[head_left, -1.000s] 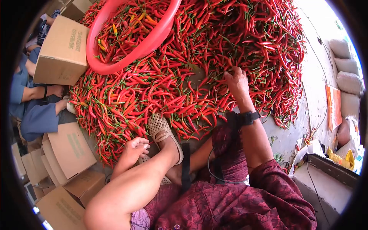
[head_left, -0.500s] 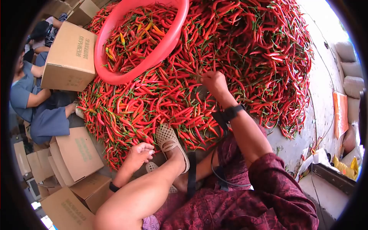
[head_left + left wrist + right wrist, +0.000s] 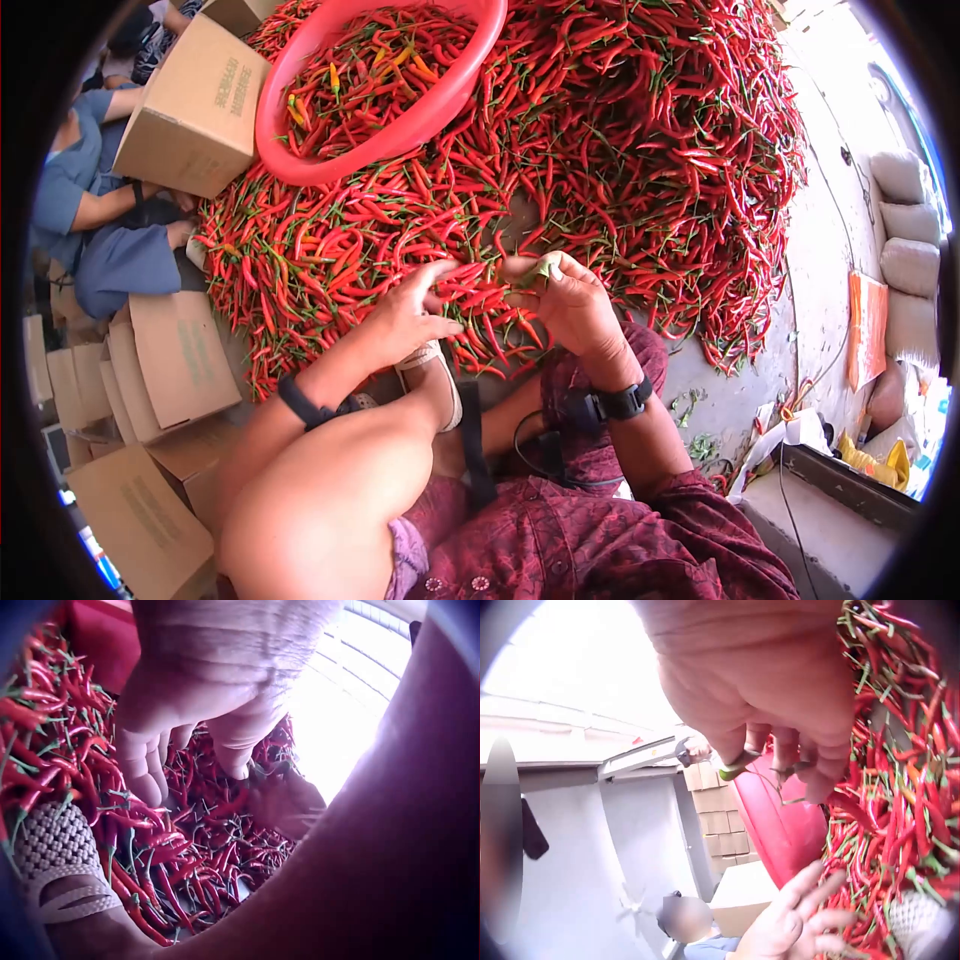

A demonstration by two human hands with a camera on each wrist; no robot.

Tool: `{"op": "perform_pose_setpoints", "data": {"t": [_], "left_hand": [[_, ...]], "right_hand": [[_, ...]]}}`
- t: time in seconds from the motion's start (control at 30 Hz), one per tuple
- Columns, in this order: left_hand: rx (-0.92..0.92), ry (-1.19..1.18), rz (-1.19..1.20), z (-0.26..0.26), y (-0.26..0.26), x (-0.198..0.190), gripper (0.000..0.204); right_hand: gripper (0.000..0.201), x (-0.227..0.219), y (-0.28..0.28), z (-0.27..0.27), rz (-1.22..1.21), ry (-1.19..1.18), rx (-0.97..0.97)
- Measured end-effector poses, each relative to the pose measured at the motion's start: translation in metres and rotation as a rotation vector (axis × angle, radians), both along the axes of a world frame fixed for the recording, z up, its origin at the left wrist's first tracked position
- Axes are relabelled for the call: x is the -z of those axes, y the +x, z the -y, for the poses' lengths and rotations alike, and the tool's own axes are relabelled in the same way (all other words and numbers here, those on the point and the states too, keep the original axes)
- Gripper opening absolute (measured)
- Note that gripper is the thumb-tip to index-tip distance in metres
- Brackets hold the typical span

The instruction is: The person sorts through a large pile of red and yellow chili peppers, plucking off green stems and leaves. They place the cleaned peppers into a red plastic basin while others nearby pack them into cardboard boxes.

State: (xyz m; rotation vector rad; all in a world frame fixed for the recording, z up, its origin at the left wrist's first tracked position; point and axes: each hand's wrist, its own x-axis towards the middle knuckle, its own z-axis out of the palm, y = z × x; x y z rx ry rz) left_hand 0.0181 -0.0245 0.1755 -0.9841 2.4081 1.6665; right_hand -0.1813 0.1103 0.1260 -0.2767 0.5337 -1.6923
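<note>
Red chilies with green stems point(image 3: 330, 240) lie in a wide heap on the floor. The right hand point(image 3: 575, 305) pinches a green leafy piece point(image 3: 541, 272) between thumb and fingers, above the near part of the heap; in the right wrist view a green bit point(image 3: 739, 766) and thin stems show at its fingertips. Just left of it, the left hand point(image 3: 408, 315) is spread over the chilies, thumb apart from the fingers, holding nothing that shows. The left wrist view also shows the left hand point(image 3: 202, 690) with fingers pointing down over the heap point(image 3: 172, 862).
A red basin point(image 3: 400, 140) with chilies rests on the heap at the back. Cardboard boxes point(image 3: 190, 110) stand on the left, where another person point(image 3: 130, 260) sits. A woven shoe point(image 3: 450, 400) is at the near edge. White sacks point(image 3: 910, 260) line the right.
The right hand has come back toward the body, now with the green piece in its fingers. The left hand has moved forward and right, its fingers spreading.
</note>
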Motion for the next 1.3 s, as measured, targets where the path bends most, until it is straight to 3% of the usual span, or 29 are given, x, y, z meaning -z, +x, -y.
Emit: {"op": "perform_pose_setpoints", "data": {"t": [0.07,0.13,0.2,0.3,0.37,0.53,0.6,0.77,0.87,0.93,1.0,1.07,1.13,1.2,1.27,1.3], "left_hand": [[0.141,0.138,-0.086,0.0,-0.011,0.006,0.074],[0.231,0.49,0.013,0.0,-0.026,-0.002,0.072],[0.311,0.418,-0.063,-0.005,-0.035,-0.008,0.055],[0.148,0.565,0.202,-0.006,-0.044,-0.024,0.032],[0.147,0.509,0.151,-0.005,-0.043,-0.022,0.023],[0.21,0.342,0.209,-0.016,-0.06,-0.038,0.017],[0.279,0.329,0.218,-0.019,-0.061,-0.039,0.018],[0.229,0.393,0.224,-0.03,-0.067,-0.04,0.015],[0.306,0.223,0.164,-0.029,-0.068,-0.029,0.017],[0.632,-0.484,0.152,-0.026,-0.064,-0.028,0.019],[0.637,-0.585,0.225,-0.018,-0.054,-0.017,0.019],[0.473,-0.576,0.254,-0.007,-0.05,-0.011,0.018],[0.319,-0.476,0.243,0.017,-0.043,0.004,0.023],[0.213,-0.484,0.283,0.03,-0.034,0.005,0.029],[0.168,-0.48,0.317,0.034,-0.024,0.003,0.042],[0.217,-0.593,0.287,0.039,-0.013,0.015,0.049]], "right_hand": [[0.015,-0.001,0.008,-0.006,0.154,-0.032,-0.049],[0.012,-0.004,0.018,-0.009,0.295,-0.06,-0.037],[0.009,-0.003,0.021,-0.009,0.366,-0.056,-0.034],[0.009,-0.01,0.023,-0.014,0.405,0.016,0.061],[0.009,-0.008,0.021,-0.017,0.438,0.027,0.09],[0.009,-0.001,0.019,-0.027,0.537,0.033,0.077],[0.007,0.007,0.018,-0.032,0.543,-0.002,0.065],[0.006,0.003,0.026,-0.034,0.447,0.097,0.187],[0.006,-0.003,0.027,-0.034,0.456,0.106,0.166],[0.002,-0.007,0.012,-0.044,0.345,0.143,0.18],[0.005,0.003,-0.016,-0.072,0.341,0.084,0.183],[0.012,-0.007,-0.061,-0.124,0.186,0.183,0.307],[0.01,-0.003,-0.109,-0.198,-0.2,0.569,0.505],[0.017,-0.009,-0.133,-0.27,-0.876,1.173,0.297],[0.02,-0.001,-0.146,-0.324,-1.226,1.196,0.169],[0.021,0.008,-0.153,-0.346,-1.399,1.193,0.104]]}}
